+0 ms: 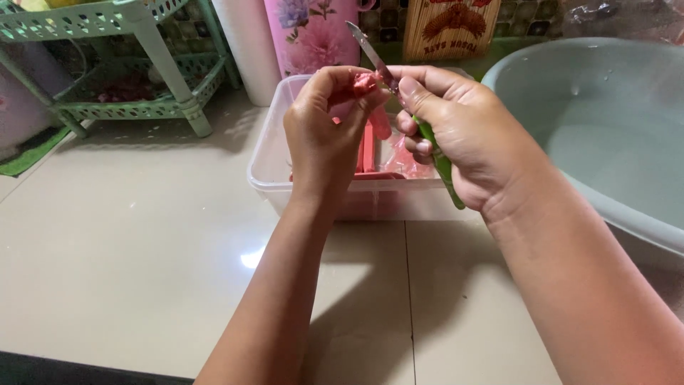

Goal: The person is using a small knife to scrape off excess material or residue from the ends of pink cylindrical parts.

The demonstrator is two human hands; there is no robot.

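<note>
Two forearms reach over the glossy beige tiled floor (142, 235). The left hand (324, 132) pinches a small pink piece (365, 83) in closed fingers; the right hand (456, 135) grips a green-handled knife (399, 93), blade touching it. Below sits a clear plastic tub (274, 153), contents partly hidden. A grey basin (605, 128) is cut off right; a green rack (135, 64) stands far left.

Pale glossy floor tiles (142, 235) caught a light glare — a mint-green plastic rack (135, 64) stood behind, a grey basin (613, 128) opposite.
</note>
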